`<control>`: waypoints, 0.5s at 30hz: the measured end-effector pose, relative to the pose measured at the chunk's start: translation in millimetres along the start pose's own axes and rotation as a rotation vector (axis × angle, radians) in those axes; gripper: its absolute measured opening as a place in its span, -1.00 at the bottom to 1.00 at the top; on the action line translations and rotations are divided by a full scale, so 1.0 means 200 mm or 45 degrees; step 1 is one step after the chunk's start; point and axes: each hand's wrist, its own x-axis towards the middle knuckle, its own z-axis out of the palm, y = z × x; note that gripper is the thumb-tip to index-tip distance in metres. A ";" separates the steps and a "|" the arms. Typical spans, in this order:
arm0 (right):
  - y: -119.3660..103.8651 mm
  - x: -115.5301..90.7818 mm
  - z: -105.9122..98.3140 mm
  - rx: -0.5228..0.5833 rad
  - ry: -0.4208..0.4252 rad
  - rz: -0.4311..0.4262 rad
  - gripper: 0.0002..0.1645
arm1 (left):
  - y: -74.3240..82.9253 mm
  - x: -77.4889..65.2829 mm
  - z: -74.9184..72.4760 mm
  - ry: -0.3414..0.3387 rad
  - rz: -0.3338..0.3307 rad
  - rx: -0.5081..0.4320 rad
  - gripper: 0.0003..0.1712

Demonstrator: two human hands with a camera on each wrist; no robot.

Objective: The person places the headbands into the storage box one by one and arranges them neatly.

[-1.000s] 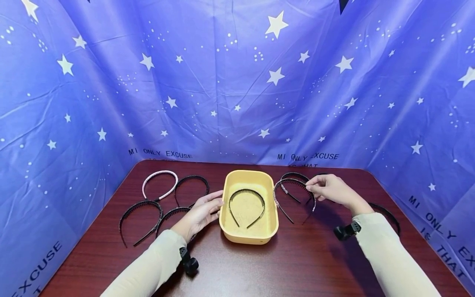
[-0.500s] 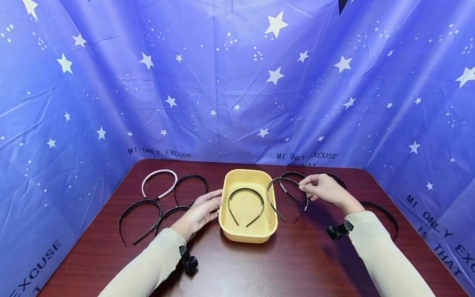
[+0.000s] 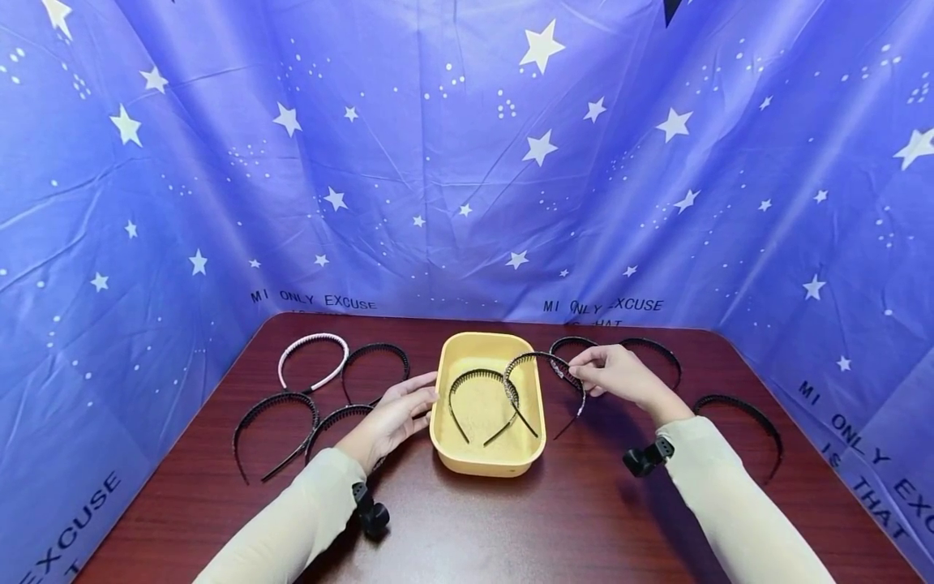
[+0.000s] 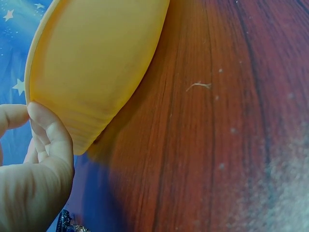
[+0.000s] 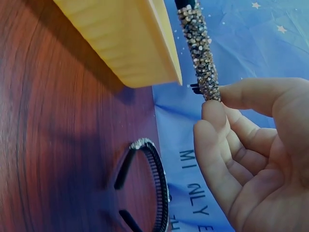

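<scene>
Beaded headband (image 5: 197,46): probably light, springy, best held by its rough side, where the right hand (image 3: 616,377) pinches it; left hand (image 3: 394,415), fingers relaxed, touches the tub (image 3: 481,466).

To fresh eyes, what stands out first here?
Probably the yellow rectangular plastic tub at centre, a toothed black headband inside. Next, the glittery black headband pinched in the right hand, crossing the tub's right rim in the head view. Blue star-printed fabric fills the background.
</scene>
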 end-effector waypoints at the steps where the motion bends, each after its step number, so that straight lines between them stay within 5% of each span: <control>1: 0.00 0.00 0.01 0.010 0.003 0.003 -0.66 | 0.00 0.00 0.00 -0.001 0.001 0.000 -0.37; 15: -0.03 0.02 0.11 0.107 0.031 -0.025 -0.67 | -0.01 0.00 0.00 0.026 0.006 -0.010 -0.39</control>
